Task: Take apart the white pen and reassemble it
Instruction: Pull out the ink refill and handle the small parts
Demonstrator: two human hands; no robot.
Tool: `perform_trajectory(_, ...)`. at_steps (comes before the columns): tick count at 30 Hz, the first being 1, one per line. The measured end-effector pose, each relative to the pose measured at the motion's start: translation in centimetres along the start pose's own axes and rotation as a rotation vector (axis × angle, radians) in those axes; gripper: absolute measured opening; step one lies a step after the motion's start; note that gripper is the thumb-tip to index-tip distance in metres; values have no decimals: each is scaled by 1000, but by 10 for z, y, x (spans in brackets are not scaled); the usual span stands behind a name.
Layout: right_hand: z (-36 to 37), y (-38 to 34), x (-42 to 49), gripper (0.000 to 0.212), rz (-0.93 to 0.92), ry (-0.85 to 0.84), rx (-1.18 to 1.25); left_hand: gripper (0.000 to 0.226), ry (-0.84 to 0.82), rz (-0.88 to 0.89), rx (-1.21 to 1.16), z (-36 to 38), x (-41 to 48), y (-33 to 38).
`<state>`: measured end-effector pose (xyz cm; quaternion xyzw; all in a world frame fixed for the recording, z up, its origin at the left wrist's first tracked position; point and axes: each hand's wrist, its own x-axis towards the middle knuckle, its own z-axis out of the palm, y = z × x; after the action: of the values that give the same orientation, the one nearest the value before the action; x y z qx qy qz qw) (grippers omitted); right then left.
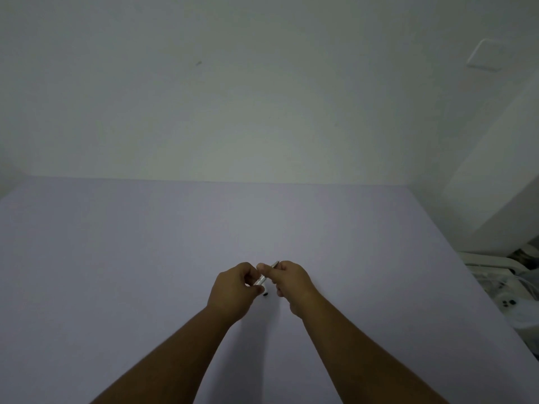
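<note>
Both my hands hold the white pen [261, 279] above the pale lilac table [145, 258], a little below the middle of the view. My left hand [233, 290] pinches its lower end. My right hand [288, 281] grips the upper part, and the pen's thin tip pokes out past those fingers. The pen slants from lower left to upper right. A small dark piece [265, 294] shows just below my left thumb; whether it lies on the table or belongs to the pen I cannot tell.
The table meets a white wall [262, 97] at the back. Past the table's right edge stand white objects with cables [495, 284]. A white column [495, 170] rises at the right.
</note>
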<state>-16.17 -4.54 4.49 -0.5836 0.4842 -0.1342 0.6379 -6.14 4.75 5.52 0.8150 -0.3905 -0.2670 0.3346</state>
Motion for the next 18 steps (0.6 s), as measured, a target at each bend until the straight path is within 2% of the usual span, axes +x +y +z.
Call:
perform_trajectory(1, 0, 1, -1, 28, -9, -18, 32, 18, 2, -5, -3, 0, 0, 0)
perform_trajectory(4, -4, 1, -3, 2, -67, -95, 156, 21, 10, -9, -6, -3, 1, 1)
perform_trajectory(6, -6, 0, -4, 3, -69, -83, 133, 20, 7, -7, -10, -3, 1, 2)
perform_trajectory(9, -6, -3, -3, 29, 8, -12, 66, 17, 7, -5, -15, -1, -1, 5)
perform_trajectory(10, -6, -3, -3, 28, 14, -18, 88, 17, 8, -4, -21, 0, -1, 6)
perform_trajectory(13, -9, -2, -3, 7, -38, -90, 237, 17, 8, 1, -18, -1, 0, 9)
perform_trajectory(15, -11, -3, -4, 5, -69, -78, 212, 16, 11, 5, -1, -1, -1, 12)
perform_trajectory(18, -11, -6, -2, 30, -12, 8, 44, 15, 11, 3, 0, 1, -2, 13)
